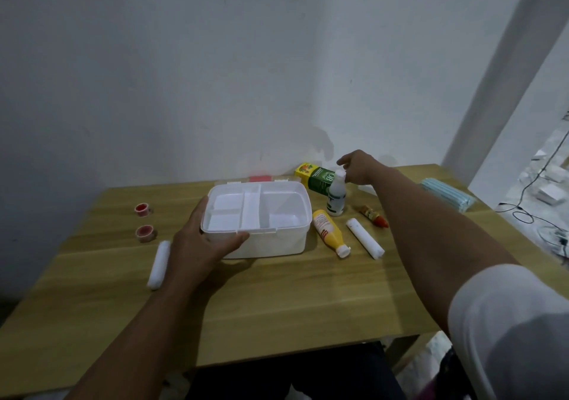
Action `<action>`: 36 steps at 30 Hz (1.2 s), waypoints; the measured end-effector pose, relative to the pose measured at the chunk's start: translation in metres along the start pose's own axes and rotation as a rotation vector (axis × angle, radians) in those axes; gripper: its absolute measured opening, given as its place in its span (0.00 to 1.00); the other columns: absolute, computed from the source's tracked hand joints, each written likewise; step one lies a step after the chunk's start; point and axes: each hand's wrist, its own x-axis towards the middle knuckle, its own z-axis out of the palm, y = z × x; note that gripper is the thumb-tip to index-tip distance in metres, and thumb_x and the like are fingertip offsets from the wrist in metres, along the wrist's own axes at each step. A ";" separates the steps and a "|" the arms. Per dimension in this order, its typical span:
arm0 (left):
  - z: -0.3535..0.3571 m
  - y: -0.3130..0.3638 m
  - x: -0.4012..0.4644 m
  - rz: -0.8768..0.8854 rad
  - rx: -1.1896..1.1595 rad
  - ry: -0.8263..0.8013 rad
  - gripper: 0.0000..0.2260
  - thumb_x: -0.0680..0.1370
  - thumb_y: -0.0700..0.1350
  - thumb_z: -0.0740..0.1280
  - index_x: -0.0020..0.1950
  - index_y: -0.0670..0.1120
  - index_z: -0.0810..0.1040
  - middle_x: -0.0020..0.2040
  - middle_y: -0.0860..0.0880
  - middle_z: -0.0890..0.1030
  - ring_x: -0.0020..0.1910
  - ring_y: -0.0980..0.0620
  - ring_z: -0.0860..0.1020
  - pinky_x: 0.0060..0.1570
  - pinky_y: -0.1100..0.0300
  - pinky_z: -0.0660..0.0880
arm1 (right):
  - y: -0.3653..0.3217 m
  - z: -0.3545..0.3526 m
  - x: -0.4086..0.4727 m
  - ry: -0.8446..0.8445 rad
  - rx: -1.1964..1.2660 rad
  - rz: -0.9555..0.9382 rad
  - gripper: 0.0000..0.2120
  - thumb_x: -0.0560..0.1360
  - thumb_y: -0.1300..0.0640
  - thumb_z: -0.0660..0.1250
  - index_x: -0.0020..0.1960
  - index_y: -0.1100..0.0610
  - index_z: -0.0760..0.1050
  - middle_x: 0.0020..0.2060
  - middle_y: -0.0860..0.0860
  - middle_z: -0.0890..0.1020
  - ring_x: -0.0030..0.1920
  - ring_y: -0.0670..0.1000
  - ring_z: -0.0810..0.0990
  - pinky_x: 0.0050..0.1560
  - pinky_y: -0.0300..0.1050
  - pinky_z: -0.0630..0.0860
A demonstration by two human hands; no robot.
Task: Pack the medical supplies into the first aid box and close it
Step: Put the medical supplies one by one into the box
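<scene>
Two hands at work, left hand [201,239] grip clasping first aid box [271,242] corner, right hand [358,168] grip spread beside white bottle [336,194]

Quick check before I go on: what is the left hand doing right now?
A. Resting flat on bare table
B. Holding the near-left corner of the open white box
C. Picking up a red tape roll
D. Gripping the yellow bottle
B: the left hand wraps the near-left corner of the open first aid box, thumb along its front rim, while the tape rolls and yellow bottle lie untouched.
</scene>
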 end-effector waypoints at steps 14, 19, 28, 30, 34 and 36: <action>-0.003 0.005 -0.002 0.002 0.013 -0.029 0.44 0.68 0.54 0.82 0.80 0.59 0.64 0.72 0.56 0.74 0.66 0.56 0.72 0.58 0.58 0.74 | -0.005 0.001 -0.018 0.127 -0.101 -0.007 0.19 0.67 0.58 0.77 0.57 0.62 0.83 0.52 0.59 0.85 0.53 0.58 0.82 0.52 0.51 0.81; -0.006 0.009 -0.005 -0.010 0.016 -0.039 0.42 0.67 0.57 0.81 0.78 0.62 0.66 0.69 0.58 0.76 0.65 0.55 0.74 0.62 0.51 0.77 | -0.014 -0.040 -0.040 0.211 -0.111 0.016 0.24 0.63 0.53 0.81 0.56 0.62 0.83 0.50 0.58 0.85 0.51 0.57 0.82 0.46 0.47 0.79; -0.011 0.025 -0.024 -0.051 0.056 -0.041 0.42 0.62 0.66 0.79 0.73 0.66 0.68 0.65 0.61 0.79 0.64 0.53 0.77 0.63 0.47 0.78 | -0.063 -0.097 -0.094 0.136 -0.074 -0.246 0.25 0.64 0.54 0.83 0.59 0.61 0.84 0.52 0.55 0.86 0.52 0.53 0.82 0.49 0.46 0.78; -0.012 0.026 -0.029 -0.048 0.048 -0.040 0.41 0.62 0.65 0.79 0.73 0.65 0.68 0.65 0.61 0.79 0.64 0.54 0.77 0.62 0.47 0.78 | -0.079 -0.098 -0.110 0.031 -0.094 -0.270 0.25 0.65 0.55 0.83 0.60 0.59 0.83 0.52 0.53 0.85 0.50 0.52 0.81 0.44 0.43 0.78; -0.016 0.028 -0.039 -0.049 0.040 -0.037 0.41 0.62 0.65 0.79 0.73 0.64 0.69 0.63 0.61 0.80 0.62 0.55 0.78 0.62 0.48 0.78 | -0.107 -0.087 -0.136 -0.201 -0.202 -0.252 0.28 0.63 0.54 0.84 0.61 0.55 0.82 0.53 0.49 0.85 0.50 0.46 0.83 0.49 0.49 0.85; -0.017 0.031 -0.043 -0.048 0.036 -0.036 0.40 0.62 0.64 0.80 0.72 0.63 0.70 0.62 0.61 0.80 0.62 0.55 0.78 0.62 0.48 0.78 | -0.118 -0.078 -0.143 -0.252 -0.276 -0.255 0.28 0.62 0.53 0.85 0.60 0.55 0.83 0.52 0.49 0.86 0.49 0.46 0.84 0.51 0.52 0.85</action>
